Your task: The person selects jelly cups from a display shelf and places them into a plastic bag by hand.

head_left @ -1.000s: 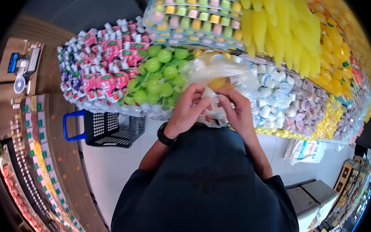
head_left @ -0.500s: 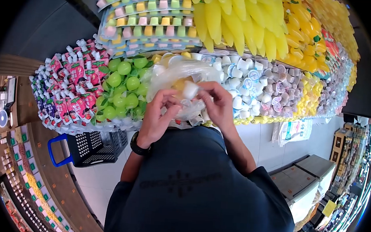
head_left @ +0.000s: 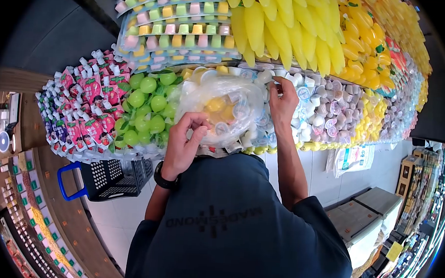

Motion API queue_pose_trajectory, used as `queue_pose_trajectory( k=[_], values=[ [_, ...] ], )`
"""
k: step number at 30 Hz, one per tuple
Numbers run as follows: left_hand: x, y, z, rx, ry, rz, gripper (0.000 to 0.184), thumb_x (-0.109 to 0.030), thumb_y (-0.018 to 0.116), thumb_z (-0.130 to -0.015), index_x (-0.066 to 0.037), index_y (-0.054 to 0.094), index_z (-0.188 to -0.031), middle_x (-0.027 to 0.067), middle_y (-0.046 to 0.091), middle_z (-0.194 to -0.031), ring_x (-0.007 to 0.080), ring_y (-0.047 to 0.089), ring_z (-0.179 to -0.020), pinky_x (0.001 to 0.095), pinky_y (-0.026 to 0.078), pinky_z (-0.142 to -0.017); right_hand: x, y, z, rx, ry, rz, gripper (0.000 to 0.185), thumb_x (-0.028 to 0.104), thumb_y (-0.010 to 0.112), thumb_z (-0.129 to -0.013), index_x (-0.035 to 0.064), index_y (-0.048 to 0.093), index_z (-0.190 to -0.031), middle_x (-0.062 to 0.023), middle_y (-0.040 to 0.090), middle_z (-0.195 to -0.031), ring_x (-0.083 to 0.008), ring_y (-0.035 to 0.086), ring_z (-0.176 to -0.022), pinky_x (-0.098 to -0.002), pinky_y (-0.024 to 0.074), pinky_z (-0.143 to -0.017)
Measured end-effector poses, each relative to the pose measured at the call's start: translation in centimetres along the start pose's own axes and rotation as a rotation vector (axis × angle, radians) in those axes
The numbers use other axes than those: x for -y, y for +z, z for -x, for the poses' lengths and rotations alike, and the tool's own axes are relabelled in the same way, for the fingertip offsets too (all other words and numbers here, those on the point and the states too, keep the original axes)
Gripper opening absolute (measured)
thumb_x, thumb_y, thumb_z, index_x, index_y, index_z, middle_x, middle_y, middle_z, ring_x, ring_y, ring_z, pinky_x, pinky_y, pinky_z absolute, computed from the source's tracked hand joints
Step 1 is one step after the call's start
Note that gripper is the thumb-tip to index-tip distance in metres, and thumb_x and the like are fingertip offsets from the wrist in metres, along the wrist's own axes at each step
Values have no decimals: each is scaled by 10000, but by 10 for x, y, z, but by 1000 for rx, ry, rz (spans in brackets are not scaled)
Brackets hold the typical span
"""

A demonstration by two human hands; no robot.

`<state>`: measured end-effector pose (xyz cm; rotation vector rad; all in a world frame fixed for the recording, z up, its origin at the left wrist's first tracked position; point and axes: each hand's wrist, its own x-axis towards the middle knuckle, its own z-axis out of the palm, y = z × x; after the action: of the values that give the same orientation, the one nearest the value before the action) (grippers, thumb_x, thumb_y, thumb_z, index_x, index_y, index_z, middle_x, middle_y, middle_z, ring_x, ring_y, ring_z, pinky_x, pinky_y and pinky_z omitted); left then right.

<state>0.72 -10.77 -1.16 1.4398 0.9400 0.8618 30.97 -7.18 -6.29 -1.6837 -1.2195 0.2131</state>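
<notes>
A clear plastic bag [head_left: 190,97] lies on the display with its mouth spread. Inside it are yellow jelly cups [head_left: 215,106] and a few pale ones. My left hand [head_left: 184,146], a dark watch on its wrist, is at the bag's near left edge. Its fingers are curled and appear to grip the plastic. Right of the bag, my right hand [head_left: 284,104] reaches over white jelly cups [head_left: 301,124] with lidded tops. Its thumb and fingers are bent but apart, and I see nothing held between them.
Green round jellies [head_left: 146,101] and pink spouted pouches [head_left: 96,85] lie left. Yellow banana-shaped packs [head_left: 275,25] and strips of coloured cups [head_left: 178,29] rise behind. Purple-grey cups [head_left: 339,108] are farther right. A black shopping basket [head_left: 113,178] with a blue handle stands lower left.
My right hand has moved from the bag up and right to the white cups. A white cup that was between my hands is gone from there. My left hand stays by the bag.
</notes>
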Motion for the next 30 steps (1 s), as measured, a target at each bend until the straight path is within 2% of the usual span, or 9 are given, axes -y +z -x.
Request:
queue_pose_trajectory(
  k=[7,9,11,16,21,23,25,29,30],
  values=[
    [4,2,2,-35,-6,5,221,-52,562,-1046,10,599,-1256,74,677,-1060,137,626,-985,299,516,-903,5,8,-11,-49,-133,165,107,27,767,-884,-1,684,-946,-120,698,-898,-247,652,-707,-364,526,-654],
    [4,4,1,-96,14,18,229,-111,636,-1020,30,613,-1199,67,705,-958,128,593,-860,289,501,-834,3,15,-14,-63,-122,164,109,30,769,-883,0,671,-921,-127,695,-876,-258,652,-699,-372,530,-658],
    [3,5,0,-116,7,15,214,-93,630,-1016,26,617,-1193,67,707,-959,128,598,-863,288,502,-836,-1,25,-12,-76,-104,165,126,42,761,-883,29,649,-938,-130,666,-850,-307,655,-717,-418,521,-658],
    [-3,1,2,-165,42,-70,181,-53,616,-1008,13,636,-1175,75,711,-956,147,615,-868,298,507,-842,9,25,-5,4,-49,121,126,122,793,-875,27,746,-943,-149,703,-894,-324,680,-732,-427,543,-683],
    [-2,-5,4,-189,61,-132,179,-51,615,-1009,10,637,-1176,96,718,-972,177,640,-879,314,514,-853,34,-8,-3,-79,-44,36,127,55,766,-933,12,761,-1052,-65,719,-881,-123,603,-699,-276,495,-642],
    [-4,-6,4,-184,67,-160,176,-52,614,-1011,7,637,-1175,103,719,-985,187,654,-886,320,517,-855,58,-17,7,-53,-17,-13,151,6,762,-887,26,744,-1035,-94,695,-876,-149,604,-690,-293,501,-639],
    [-10,-7,3,-115,80,-234,189,-45,621,-990,4,637,-1172,126,701,-1044,258,675,-935,365,519,-873,79,-21,20,175,-142,-76,152,-12,746,-883,12,727,-1032,-101,685,-897,-176,627,-698,-311,520,-661],
    [-14,-5,2,-37,181,-446,213,-45,626,-963,-9,644,-1172,143,663,-1079,341,645,-1009,424,495,-918,96,-9,48,653,-365,-95,243,-14,789,-851,44,729,-1079,-118,677,-1029,-285,688,-939,-362,546,-755],
    [-13,-4,3,-35,214,-507,211,-52,630,-954,-13,647,-1160,149,645,-1065,365,617,-1014,447,476,-924,98,-6,52,706,-400,-22,266,24,811,-815,39,726,-1066,-141,668,-1057,-348,662,-1005,-434,547,-828]
  ],
)
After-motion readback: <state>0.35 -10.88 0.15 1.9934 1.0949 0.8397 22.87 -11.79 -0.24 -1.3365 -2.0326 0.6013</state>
